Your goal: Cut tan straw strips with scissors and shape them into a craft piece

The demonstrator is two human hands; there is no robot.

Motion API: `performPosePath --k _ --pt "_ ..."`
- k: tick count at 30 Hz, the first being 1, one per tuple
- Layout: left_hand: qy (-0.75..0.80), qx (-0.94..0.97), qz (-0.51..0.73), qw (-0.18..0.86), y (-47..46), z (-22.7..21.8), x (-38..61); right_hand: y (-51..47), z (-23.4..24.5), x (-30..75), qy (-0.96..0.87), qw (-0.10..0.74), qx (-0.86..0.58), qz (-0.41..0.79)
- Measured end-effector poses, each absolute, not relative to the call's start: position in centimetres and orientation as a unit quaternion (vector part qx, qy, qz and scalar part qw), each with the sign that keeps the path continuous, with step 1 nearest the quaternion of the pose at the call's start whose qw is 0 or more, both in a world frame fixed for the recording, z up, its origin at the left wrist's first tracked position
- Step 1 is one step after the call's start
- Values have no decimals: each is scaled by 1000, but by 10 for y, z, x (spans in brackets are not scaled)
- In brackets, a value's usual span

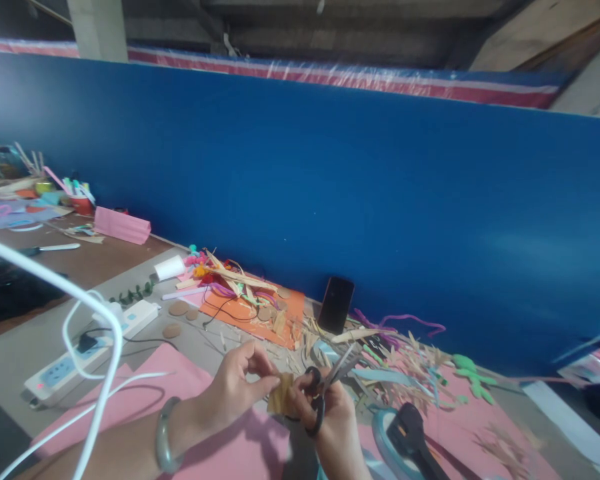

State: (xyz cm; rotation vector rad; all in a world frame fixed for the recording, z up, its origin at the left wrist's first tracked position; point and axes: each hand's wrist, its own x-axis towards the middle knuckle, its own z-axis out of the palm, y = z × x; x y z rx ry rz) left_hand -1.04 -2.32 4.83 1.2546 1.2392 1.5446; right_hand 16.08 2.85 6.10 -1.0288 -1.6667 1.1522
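Observation:
A small yellowish-brown piece (279, 398), like dried husk or paper, is pinched between my two hands. My left hand (237, 380) grips its left side with thumb and fingertips; a pale green bangle (167, 433) circles that wrist. On the other side, the fingertips of my right hand (333, 407) touch the same piece. Black-handled scissors (341, 365) are hooked on my right fingers, blades pointing up and away from the piece. Pink paper (260, 440) lies beneath my hands. Exactly what material the piece is, I cannot tell.
A dark phone (336, 305) leans against the blue partition (380, 200). Dried strips (405, 353) litter the right side, near a tape roll with a black dispenser (410, 430). At left are a power strip (90, 353) and a white cable (107, 373) crossing close in front.

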Motion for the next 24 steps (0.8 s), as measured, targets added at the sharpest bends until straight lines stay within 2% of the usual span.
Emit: performPosePath --k 5,14,20,24 --pt "472 466 615 425 -24 48 -9 29 57 160 -659 426 -414 462" --pt "470 555 587 356 -28 56 -7 27 59 157 -658 423 -414 467" --pt "492 456 595 442 -22 47 -2 28 55 159 -654 424 -414 470" --pt "445 376 604 544 -16 40 -3 29 53 159 -652 427 -409 474"
